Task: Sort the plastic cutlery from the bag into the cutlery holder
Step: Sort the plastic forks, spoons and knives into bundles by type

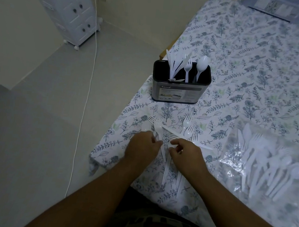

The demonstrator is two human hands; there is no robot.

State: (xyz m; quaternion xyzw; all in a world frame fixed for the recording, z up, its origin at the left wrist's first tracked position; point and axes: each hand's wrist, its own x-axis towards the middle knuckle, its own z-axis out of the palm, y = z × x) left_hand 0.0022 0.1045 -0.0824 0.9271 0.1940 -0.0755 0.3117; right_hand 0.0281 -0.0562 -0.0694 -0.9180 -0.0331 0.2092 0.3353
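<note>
**Dim, flat light, wide-angle bend**

The room is dim with a cool grey cast; shadows are soft and faint; the forearms near the bottom edge fall darkest; glare glints off the crinkled bag (262,163); white cutlery (170,134) washes out against the tablecloth (261,70); lines bow toward the edges; corners look slightly soft.

Your two forearms are bare, without sleeves; near the bottom edge shows your dark, camouflage-patterned garment (160,224).

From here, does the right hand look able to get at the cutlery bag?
Probably yes: the right hand is beside the cutlery bag, with only bare tablecloth between them.
</note>
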